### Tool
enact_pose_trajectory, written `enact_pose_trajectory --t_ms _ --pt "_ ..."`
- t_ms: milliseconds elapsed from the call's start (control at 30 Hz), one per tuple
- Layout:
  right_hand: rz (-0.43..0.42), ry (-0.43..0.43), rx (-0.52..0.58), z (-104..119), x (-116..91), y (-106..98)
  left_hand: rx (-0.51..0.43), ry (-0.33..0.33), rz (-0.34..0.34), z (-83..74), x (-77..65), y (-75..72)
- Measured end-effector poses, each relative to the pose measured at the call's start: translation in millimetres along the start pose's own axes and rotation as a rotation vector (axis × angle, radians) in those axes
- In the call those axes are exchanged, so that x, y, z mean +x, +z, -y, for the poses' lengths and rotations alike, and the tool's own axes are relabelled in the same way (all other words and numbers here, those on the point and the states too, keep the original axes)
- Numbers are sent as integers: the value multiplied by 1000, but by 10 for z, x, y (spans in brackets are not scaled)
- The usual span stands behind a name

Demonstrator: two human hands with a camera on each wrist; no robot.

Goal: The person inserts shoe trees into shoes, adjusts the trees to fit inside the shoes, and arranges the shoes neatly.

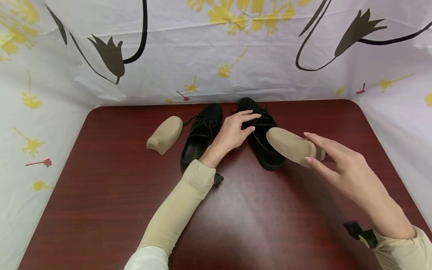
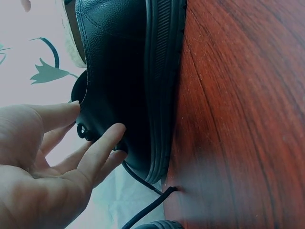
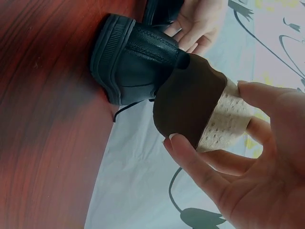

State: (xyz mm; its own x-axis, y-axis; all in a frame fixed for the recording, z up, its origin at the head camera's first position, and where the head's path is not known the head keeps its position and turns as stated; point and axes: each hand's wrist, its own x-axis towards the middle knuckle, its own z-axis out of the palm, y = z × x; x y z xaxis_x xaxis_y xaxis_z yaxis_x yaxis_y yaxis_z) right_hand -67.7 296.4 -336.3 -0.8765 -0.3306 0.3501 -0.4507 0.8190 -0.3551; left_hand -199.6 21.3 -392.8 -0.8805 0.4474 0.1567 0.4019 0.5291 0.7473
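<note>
A black lace-up shoe stands at the back of the table, toe to the far wall. My left hand reaches over its left side with mostly straight fingers, beside the laces and opening; firm contact is hard to tell. My right hand holds a beige moulded shoe insert between thumb and fingers at its heel end. Its rounded toe end lies over the shoe's opening. In the right wrist view the insert shows a dark hollow side and a dimpled pale edge.
A second black shoe stands to the left, partly under my left forearm. Another beige insert lies on the red-brown table left of it. A patterned white cloth walls the back and sides.
</note>
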Motion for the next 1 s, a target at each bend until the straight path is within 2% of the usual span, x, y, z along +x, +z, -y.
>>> enact_pose_trajectory --t_ms 333,600,1000 --pt "41 -13 -29 17 33 39 -23 7 -19 5 -3 -4" --pt "51 -54 -41 67 90 68 -22 -1 1 -6 -4 -13" --pt "46 -58 -25 92 146 162 -31 -6 -5 -4 -6 -16"
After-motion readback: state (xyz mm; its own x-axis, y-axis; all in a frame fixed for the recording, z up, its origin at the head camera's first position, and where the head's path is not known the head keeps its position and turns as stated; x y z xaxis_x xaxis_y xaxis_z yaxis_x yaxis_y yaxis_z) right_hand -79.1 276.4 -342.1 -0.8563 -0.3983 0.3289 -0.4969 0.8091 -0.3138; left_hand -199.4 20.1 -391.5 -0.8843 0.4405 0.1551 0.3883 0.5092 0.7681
